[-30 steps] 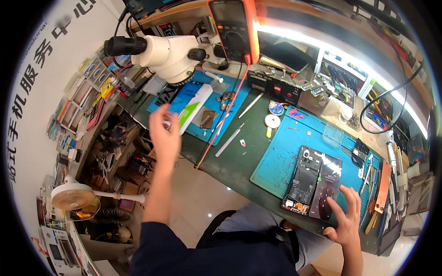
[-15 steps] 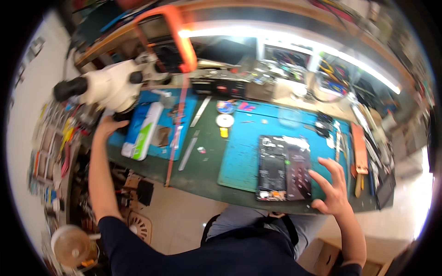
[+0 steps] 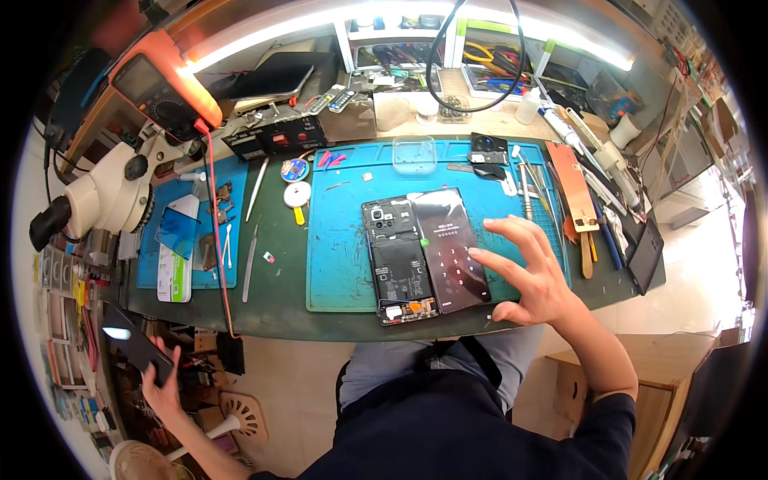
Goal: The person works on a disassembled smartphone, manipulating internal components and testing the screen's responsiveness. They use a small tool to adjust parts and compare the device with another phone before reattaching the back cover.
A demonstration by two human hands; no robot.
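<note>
Your left hand (image 3: 162, 390) is at the near left, beyond the near edge of the workbench (image 3: 280, 288). It grips one end of a dark flat slab (image 3: 138, 346), thumb and fingers closed about its lower part; the slab is tilted, with a bright reflection at its far end.

Your right hand (image 3: 524, 272) is spread wide over the right side of the large blue mat (image 3: 344, 272), with nothing in its grasp. The index fingertip is at the right edge of the lit screen (image 3: 454, 248), which displays a keypad; whether it makes contact cannot be told. The thumb is to the right of the screen's near end.

The opened phone body (image 3: 397, 264) lies on the near middle of the mat, directly left of the screen, its internal parts exposed and its camera section at the far end. A clear tray (image 3: 414, 154) stands on the mat's far part.

Left of the mat, locate the white reel (image 3: 297, 194) and the silver tweezers (image 3: 250, 264) on the bench. Farther left, a smaller blue mat (image 3: 147, 270) carries a white and green box (image 3: 174, 276). The microscope (image 3: 100, 188) is at the far left.
</note>
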